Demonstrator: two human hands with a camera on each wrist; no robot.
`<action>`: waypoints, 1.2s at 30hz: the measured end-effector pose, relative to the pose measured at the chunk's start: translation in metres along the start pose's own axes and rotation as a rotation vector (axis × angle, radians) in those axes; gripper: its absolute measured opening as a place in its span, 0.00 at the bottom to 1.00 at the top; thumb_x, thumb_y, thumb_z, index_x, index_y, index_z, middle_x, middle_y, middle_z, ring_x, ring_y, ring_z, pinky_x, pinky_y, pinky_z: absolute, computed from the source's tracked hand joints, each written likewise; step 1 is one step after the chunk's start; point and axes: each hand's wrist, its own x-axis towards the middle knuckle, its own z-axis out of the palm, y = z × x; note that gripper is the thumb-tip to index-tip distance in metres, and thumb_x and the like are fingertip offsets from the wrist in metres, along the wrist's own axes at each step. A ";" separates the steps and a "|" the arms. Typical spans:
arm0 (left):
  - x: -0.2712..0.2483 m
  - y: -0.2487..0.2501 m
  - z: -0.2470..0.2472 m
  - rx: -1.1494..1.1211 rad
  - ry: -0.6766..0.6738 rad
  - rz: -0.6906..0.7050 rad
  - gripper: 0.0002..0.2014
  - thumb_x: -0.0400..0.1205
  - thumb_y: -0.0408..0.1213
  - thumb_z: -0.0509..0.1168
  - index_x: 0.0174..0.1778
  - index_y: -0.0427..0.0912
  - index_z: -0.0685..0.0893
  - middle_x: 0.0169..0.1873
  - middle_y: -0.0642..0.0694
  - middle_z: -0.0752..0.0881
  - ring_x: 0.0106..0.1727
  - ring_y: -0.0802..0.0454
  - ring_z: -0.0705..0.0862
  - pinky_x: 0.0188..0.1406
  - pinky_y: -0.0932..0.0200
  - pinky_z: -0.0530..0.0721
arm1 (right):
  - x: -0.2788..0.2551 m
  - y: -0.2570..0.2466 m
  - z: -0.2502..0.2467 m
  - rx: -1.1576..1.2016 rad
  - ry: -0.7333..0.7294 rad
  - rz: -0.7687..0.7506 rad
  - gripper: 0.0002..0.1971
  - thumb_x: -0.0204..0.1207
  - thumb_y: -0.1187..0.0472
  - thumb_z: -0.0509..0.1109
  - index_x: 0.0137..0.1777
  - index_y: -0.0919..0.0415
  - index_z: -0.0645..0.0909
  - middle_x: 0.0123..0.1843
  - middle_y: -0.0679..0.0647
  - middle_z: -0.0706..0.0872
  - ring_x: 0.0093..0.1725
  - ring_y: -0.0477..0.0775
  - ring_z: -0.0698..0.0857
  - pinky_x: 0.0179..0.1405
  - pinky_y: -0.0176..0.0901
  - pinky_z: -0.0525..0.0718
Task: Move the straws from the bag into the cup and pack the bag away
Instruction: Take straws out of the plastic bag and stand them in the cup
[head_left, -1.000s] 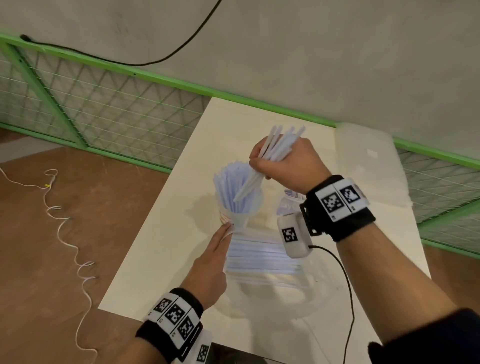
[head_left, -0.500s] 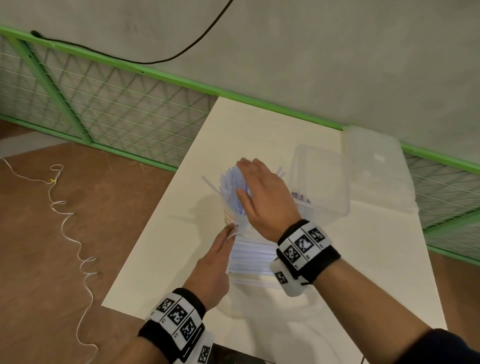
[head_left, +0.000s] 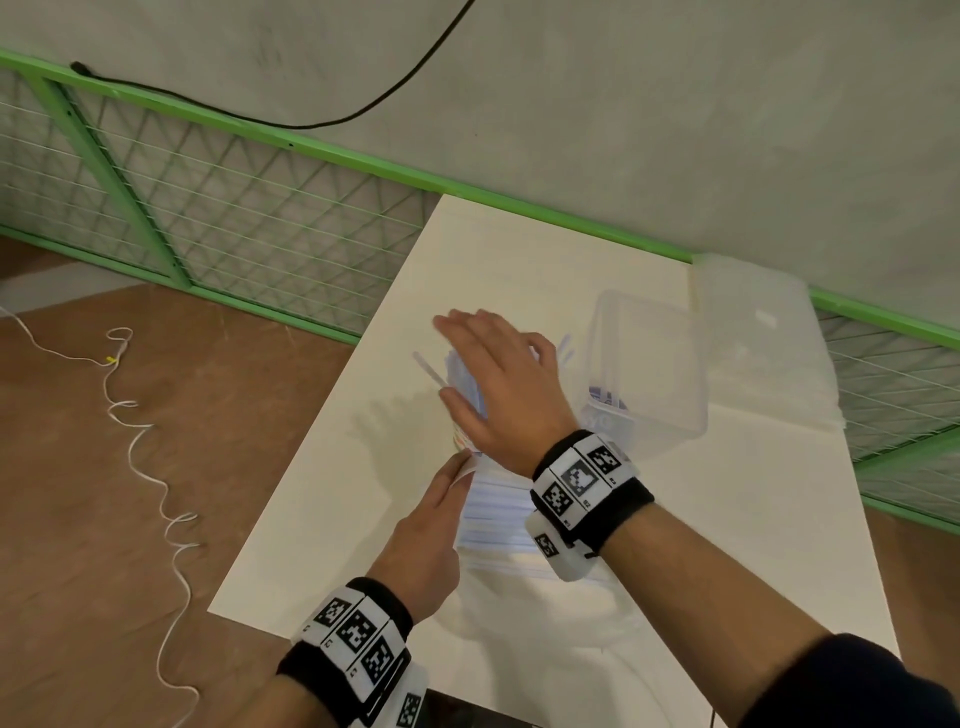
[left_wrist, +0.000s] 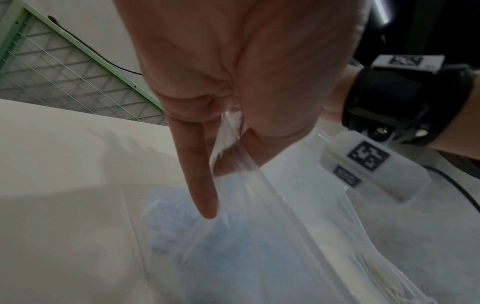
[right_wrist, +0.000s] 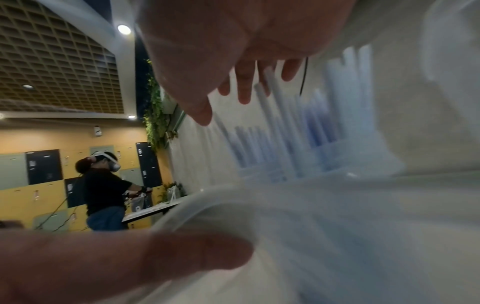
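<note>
A paper cup (head_left: 464, 441) stands on the white table (head_left: 519, 270), packed with pale blue-white straws (head_left: 460, 374); one straw (head_left: 428, 366) leans out to the left. My right hand (head_left: 493, 374) lies flat on the straw tops with straight fingers, and from the right wrist the straws (right_wrist: 285, 133) stand under the palm of that hand (right_wrist: 246, 86). My left hand (head_left: 449, 488) pinches the open edge of the clear bag (head_left: 493, 519) just in front of the cup. In the left wrist view the bag film (left_wrist: 233, 156) sits between thumb and fingers, with more straws (left_wrist: 194, 226) inside.
A clear plastic box (head_left: 649, 364) stands right of the cup, its lid (head_left: 753, 322) behind it at the table's far right. A green mesh fence (head_left: 234, 208) runs along the wall, and a white cable (head_left: 156, 493) lies on the floor at left. A person (right_wrist: 103, 185) stands far off.
My right hand brought its bundle of straws down into the cup, let go, and now lies flat on the tops. The left hand kept its pinch on the bag.
</note>
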 end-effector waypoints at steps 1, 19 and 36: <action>0.000 0.000 0.000 0.004 -0.004 -0.011 0.46 0.74 0.16 0.54 0.84 0.58 0.51 0.81 0.71 0.41 0.65 0.54 0.80 0.57 0.63 0.81 | 0.005 -0.005 0.003 -0.034 -0.018 -0.025 0.29 0.81 0.48 0.64 0.82 0.46 0.63 0.78 0.44 0.73 0.79 0.51 0.68 0.68 0.55 0.61; 0.001 -0.006 0.001 -0.036 0.001 0.055 0.48 0.72 0.14 0.53 0.85 0.58 0.52 0.81 0.74 0.44 0.72 0.60 0.74 0.61 0.65 0.82 | -0.007 0.013 -0.011 -0.088 0.041 0.380 0.33 0.84 0.38 0.44 0.80 0.57 0.68 0.86 0.54 0.61 0.85 0.59 0.57 0.78 0.55 0.59; -0.001 0.000 0.012 0.009 -0.065 0.017 0.50 0.73 0.15 0.55 0.85 0.60 0.46 0.80 0.76 0.38 0.66 0.51 0.80 0.59 0.52 0.84 | -0.142 -0.007 0.019 0.110 -0.440 0.107 0.19 0.73 0.68 0.59 0.60 0.56 0.81 0.55 0.54 0.86 0.50 0.61 0.85 0.42 0.55 0.86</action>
